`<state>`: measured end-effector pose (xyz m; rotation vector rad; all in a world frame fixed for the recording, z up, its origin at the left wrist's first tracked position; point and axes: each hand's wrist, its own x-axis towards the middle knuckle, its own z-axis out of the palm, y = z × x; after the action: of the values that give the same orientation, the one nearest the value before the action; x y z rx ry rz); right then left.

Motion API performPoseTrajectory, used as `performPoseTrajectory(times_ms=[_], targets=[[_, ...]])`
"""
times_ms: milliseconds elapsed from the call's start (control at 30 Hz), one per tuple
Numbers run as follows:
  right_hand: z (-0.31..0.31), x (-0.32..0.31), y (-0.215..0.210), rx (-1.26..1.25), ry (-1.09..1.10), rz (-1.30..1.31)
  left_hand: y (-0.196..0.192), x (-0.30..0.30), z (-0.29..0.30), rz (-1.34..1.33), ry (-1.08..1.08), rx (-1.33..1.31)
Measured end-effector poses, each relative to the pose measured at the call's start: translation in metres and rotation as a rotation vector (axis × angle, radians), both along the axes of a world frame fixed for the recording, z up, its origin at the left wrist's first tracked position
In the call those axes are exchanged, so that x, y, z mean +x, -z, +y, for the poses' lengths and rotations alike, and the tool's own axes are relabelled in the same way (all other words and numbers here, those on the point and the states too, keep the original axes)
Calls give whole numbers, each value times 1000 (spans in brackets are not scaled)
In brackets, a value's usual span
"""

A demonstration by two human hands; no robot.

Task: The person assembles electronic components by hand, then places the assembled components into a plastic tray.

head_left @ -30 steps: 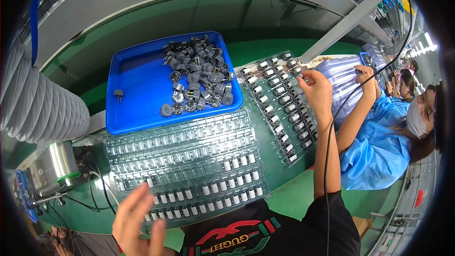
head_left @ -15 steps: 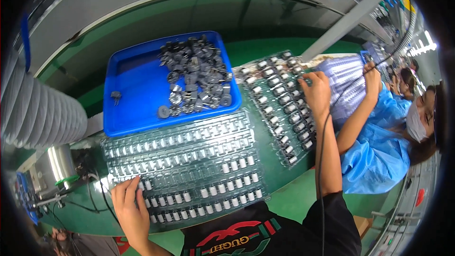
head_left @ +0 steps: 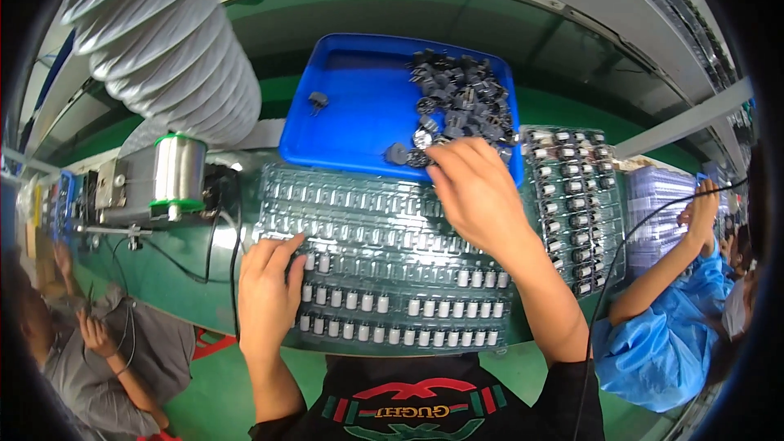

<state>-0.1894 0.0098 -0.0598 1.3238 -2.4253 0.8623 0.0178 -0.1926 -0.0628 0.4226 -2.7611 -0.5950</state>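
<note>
My left hand [head_left: 268,290] rests at the left edge of a clear plastic tray [head_left: 384,287], its fingers bent and the thumb a little apart. Beside the thumb stand a few small white-and-black cylindrical components [head_left: 324,264]; more fill the tray's near rows. My right hand [head_left: 478,192] reaches over the front rim of a blue bin [head_left: 351,114], fingers somewhat apart and pointing down. Its fingertips are close to a pile of dark grey round parts with metal pins [head_left: 461,98]. No part shows in either hand, though the undersides of the fingers are hidden.
A second clear tray with dark-and-white components [head_left: 576,204] lies to the right. A spool in a metal machine [head_left: 180,171] stands left, under a grey flexible duct [head_left: 163,49]. A co-worker in blue [head_left: 661,335] sits right, by stacked clear trays [head_left: 653,204]; another person [head_left: 106,351] is at left.
My right hand has moved left from the right-hand component tray to the front of the blue bin. The view has turned, shifting the scene rightward. My left hand stays at the tray's left edge.
</note>
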Motion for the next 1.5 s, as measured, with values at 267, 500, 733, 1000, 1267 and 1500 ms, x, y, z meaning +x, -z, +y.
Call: performPoseTrajectory(times_ms=[267,500,733,1000,1267,1500], targets=[[-41,5,28,123,52,226,6,0,1,4,55,9],[-40,-1,30,-10,87,74,5,-7,9,0,60,-60],[-11,51,-8,-264,-5,28,14,-3,10,-27,-45,-21],[49,66,10,-394,-13,-97,13,-6,17,-38,78,-26],[186,110,-13,-1016,182,-1002,17,-6,7,-49,18,80],[208,124,-20,-23,733,-447,25,-11,4,-66,56,174]])
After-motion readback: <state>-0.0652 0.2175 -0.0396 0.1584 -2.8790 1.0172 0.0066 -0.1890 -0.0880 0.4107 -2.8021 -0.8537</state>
